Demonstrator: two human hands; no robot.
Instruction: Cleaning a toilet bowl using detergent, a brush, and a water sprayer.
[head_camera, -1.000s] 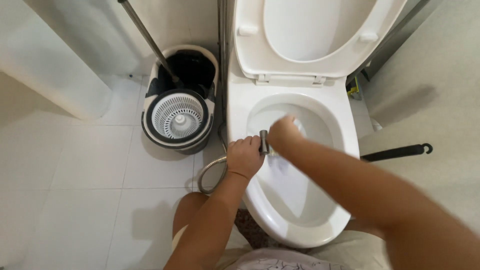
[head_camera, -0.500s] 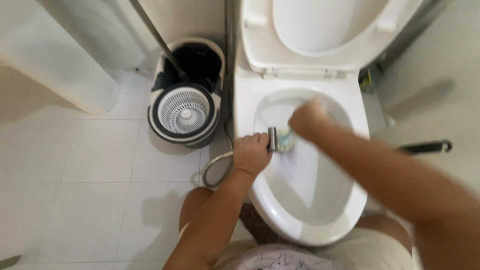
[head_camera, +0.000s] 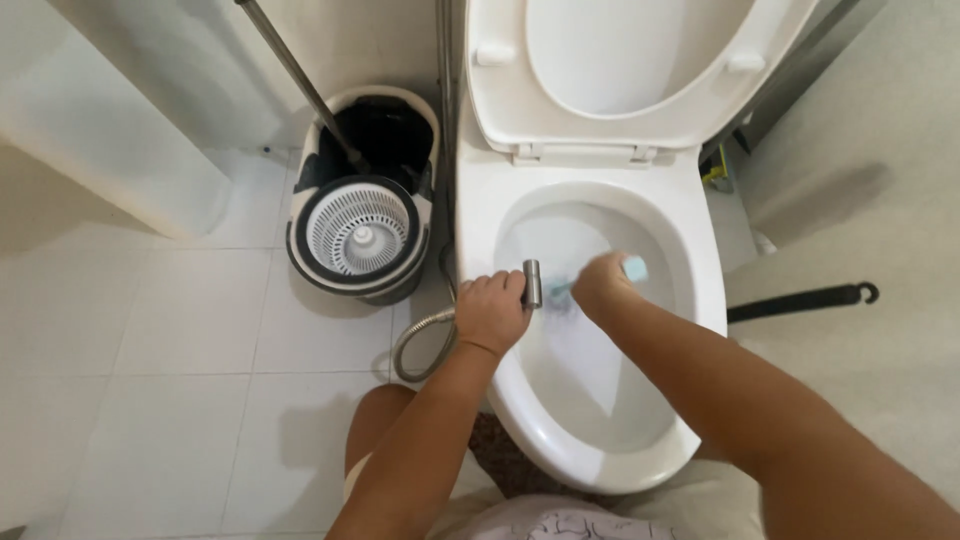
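Metal sprayer (head_camera: 531, 284) gripped in left hand (head_camera: 490, 312) fingers at toilet bowl (head_camera: 690, 300) rim; light-blue brush (head_camera: 632, 269) clasped in right hand (head_camera: 600, 286) fingers, inside bowl. Scrubbing judged underway, unfinished.

View: I have one head camera, looking steeply down.
Facing: toward the white toilet bowl (head_camera: 690, 300) and its raised lid (head_camera: 640, 70).
Nearness: close, my forearms fill the lower frame.
Left edge: mop bucket (head_camera: 360, 200) on tiled floor (head_camera: 150, 350).
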